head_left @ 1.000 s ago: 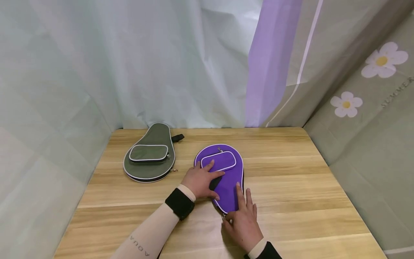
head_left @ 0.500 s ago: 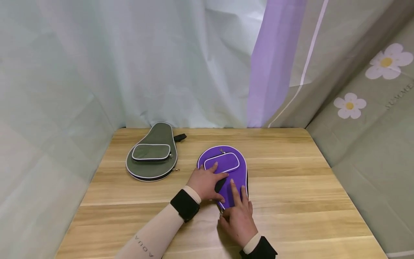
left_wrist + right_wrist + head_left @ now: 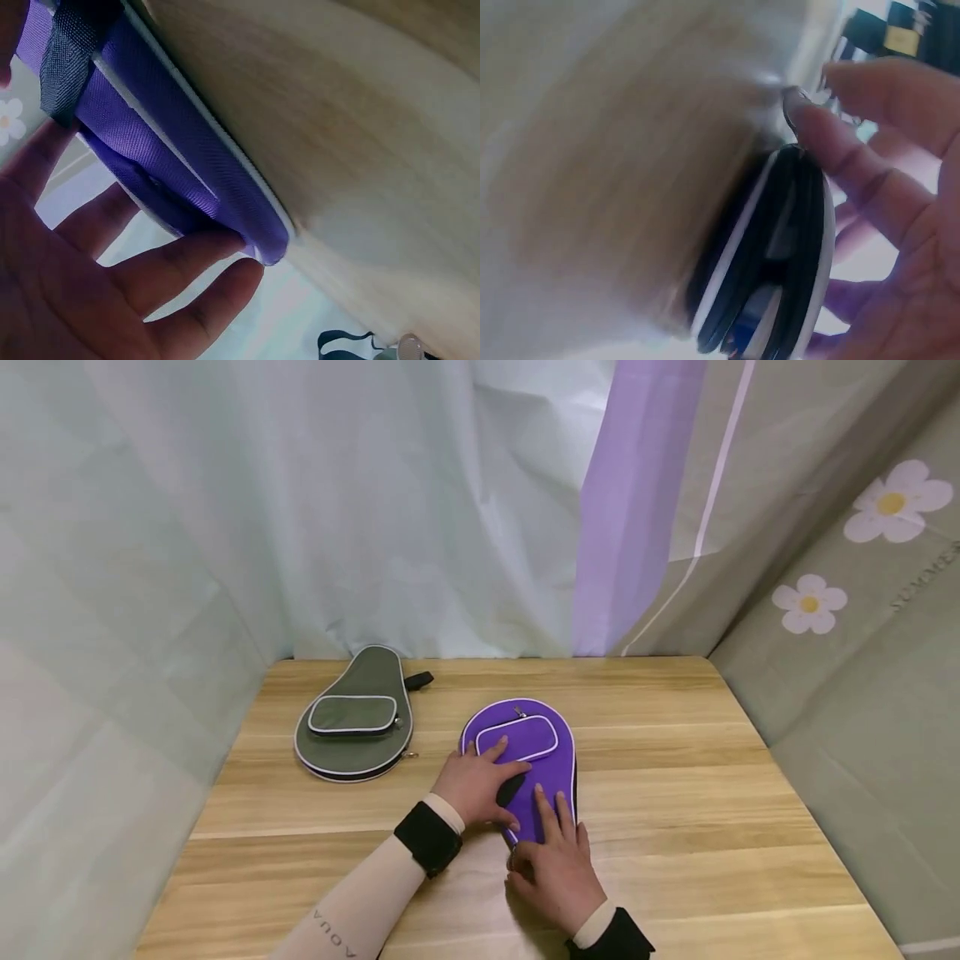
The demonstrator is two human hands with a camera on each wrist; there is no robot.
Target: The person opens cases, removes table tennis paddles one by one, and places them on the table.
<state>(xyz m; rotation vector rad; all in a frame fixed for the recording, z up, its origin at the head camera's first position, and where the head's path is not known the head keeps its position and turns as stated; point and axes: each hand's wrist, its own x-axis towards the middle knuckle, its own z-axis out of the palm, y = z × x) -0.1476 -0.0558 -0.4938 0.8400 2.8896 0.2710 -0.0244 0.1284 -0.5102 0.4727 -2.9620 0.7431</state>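
Note:
A purple table tennis bat case (image 3: 553, 760) with white piping lies on the table, its narrow end toward me. My left hand (image 3: 474, 787) rests over its left side with fingers spread, near a black strap (image 3: 69, 71). At the narrow end, my right hand (image 3: 561, 881) has thumb and index finger at the metal zipper pull (image 3: 790, 106), pinching it, while other fingers lie on the case top. In the right wrist view the black zipper edges (image 3: 808, 247) stand apart along one side, with something blue and white between them, too blurred to name.
A green bat case (image 3: 348, 752) with white piping and a black strap (image 3: 418, 680) lies at the back left of the wooden table (image 3: 675, 793). Curtains (image 3: 420, 527) hang behind and along both sides.
My right hand has shifted slightly left along the narrow end of the purple case, bringing the zipper pull with it. The left hand stays on the case; the head view has shifted a little.

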